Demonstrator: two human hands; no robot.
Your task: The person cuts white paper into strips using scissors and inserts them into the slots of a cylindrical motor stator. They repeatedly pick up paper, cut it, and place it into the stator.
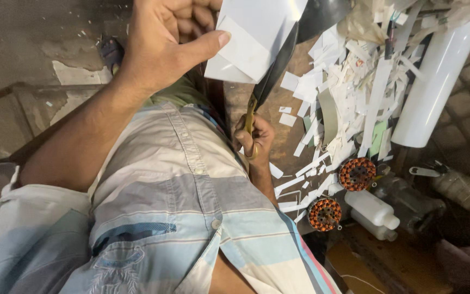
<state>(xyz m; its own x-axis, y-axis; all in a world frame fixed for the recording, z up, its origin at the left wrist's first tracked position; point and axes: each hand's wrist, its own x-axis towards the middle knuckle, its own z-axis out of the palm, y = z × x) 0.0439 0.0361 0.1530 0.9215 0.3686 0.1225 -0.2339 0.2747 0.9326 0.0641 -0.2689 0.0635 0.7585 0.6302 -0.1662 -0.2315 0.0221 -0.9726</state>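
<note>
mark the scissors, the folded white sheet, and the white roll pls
scissors [272, 76], head view, on the dark blade.
folded white sheet [254, 32], head view, on its flat face.
white roll [439, 71], head view, on the side of the tube.

A folded white sheet is being held up near the top of the view, its creased corner being overlapped by the long dark blades of a pair of brass-handled scissors, which are being angled steeply upward.

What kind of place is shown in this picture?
Probably a small motor-winding or repair workshop: two copper-wound stators lie on a worn bench among white paper offcuts, while the right hand works large scissors.
</note>
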